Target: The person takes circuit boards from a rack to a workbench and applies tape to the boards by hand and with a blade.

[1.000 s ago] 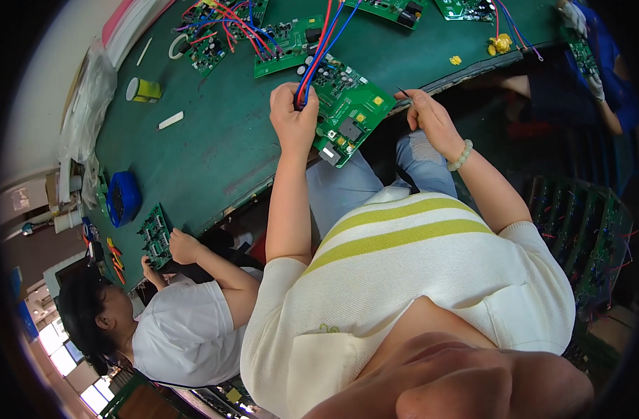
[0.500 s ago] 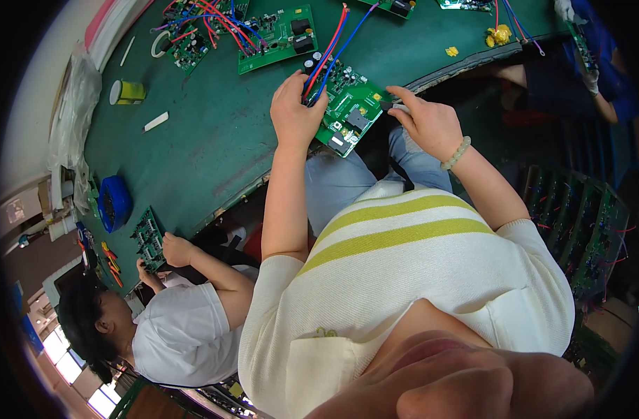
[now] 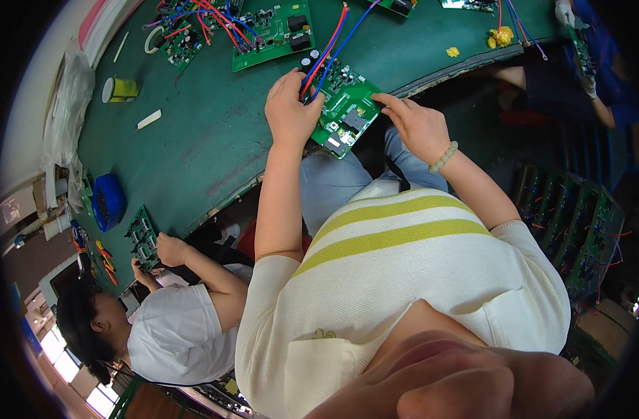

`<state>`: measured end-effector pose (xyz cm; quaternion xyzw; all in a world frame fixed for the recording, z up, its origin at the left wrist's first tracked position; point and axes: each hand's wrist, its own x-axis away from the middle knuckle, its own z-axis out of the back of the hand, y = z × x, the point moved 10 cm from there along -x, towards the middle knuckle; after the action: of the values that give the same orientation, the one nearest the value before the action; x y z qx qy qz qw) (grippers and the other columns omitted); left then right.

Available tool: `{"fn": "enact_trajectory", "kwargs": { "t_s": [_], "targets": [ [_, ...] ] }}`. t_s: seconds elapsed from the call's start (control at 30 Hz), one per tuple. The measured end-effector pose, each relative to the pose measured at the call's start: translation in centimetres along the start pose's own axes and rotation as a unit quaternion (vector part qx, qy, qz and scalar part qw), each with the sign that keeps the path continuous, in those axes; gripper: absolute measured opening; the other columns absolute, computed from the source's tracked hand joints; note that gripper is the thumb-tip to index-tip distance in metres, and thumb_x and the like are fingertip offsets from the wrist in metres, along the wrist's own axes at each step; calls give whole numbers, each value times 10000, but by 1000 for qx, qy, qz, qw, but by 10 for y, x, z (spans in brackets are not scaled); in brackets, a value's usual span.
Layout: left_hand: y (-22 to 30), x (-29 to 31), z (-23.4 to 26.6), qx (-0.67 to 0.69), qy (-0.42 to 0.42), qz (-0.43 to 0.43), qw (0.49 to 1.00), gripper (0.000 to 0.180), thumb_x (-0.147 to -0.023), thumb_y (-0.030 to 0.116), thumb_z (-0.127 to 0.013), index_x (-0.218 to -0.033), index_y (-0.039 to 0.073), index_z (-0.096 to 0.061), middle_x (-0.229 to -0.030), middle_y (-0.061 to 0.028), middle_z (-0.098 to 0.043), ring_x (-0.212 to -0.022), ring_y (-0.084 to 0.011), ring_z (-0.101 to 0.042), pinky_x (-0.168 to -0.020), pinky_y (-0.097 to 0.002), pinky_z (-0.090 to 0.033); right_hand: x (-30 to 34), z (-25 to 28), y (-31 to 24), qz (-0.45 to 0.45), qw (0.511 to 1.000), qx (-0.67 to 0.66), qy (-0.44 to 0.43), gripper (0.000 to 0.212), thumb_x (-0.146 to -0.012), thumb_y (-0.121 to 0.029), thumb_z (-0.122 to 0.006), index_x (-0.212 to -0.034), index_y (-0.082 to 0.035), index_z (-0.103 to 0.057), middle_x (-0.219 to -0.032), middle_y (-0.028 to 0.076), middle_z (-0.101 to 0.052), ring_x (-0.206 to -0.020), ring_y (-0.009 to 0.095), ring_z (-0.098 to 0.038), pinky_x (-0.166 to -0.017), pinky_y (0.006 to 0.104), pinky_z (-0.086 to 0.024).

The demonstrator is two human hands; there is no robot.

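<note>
A green circuit board (image 3: 362, 102) lies tilted at the table's near edge, partly over my lap. Black components and a bundle of red and blue wires (image 3: 324, 60) stand on it. My left hand (image 3: 291, 108) is closed round the board's left edge, beside the foot of the wires. At the right edge, my right hand (image 3: 416, 127) grips the board, forefinger on its corner and thumb close below. The undersides of both hands' fingers are hidden.
More wired boards (image 3: 274, 35) lie at the back of the green table (image 3: 200, 126). A yellow-green tape roll (image 3: 119, 90), a white strip (image 3: 149, 119), a blue container (image 3: 108, 202) and yellow lumps (image 3: 500, 37) lie around. A co-worker (image 3: 183, 328) holds a board at left; a gloved person (image 3: 602, 63) stands far right.
My right hand has moved slightly left, onto the board's edge. The small dark piece that showed at its fingertips is out of sight. My left hand keeps its hold.
</note>
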<state>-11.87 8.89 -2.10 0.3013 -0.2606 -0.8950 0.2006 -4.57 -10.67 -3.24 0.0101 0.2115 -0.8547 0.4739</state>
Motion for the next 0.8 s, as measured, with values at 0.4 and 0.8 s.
{"fn": "enact_trajectory", "kwargs": {
  "t_s": [0.4, 0.8],
  "targets": [
    [-8, 7, -1, 45, 24, 34, 998, 260, -633, 73, -726, -858, 42, -599, -983, -138, -677, -967, -325, -641, -828, -413, -499, 4, 66, 125, -202, 961, 18, 189, 263, -984, -294, -489, -1236, -306, -562, -849, 106, -670, -755, 319, -654, -588, 403, -512],
    [-3, 19, 4, 84, 96, 21, 992, 254, -640, 42, -715, -833, 55, -550, -897, -121, -679, -1001, -315, -648, -829, -437, -490, -7, 44, 36, -51, 992, -115, -24, 386, -940, -311, -555, -1310, -236, -478, -769, 116, -669, -690, 322, -655, -553, 415, -497]
  ]
}}
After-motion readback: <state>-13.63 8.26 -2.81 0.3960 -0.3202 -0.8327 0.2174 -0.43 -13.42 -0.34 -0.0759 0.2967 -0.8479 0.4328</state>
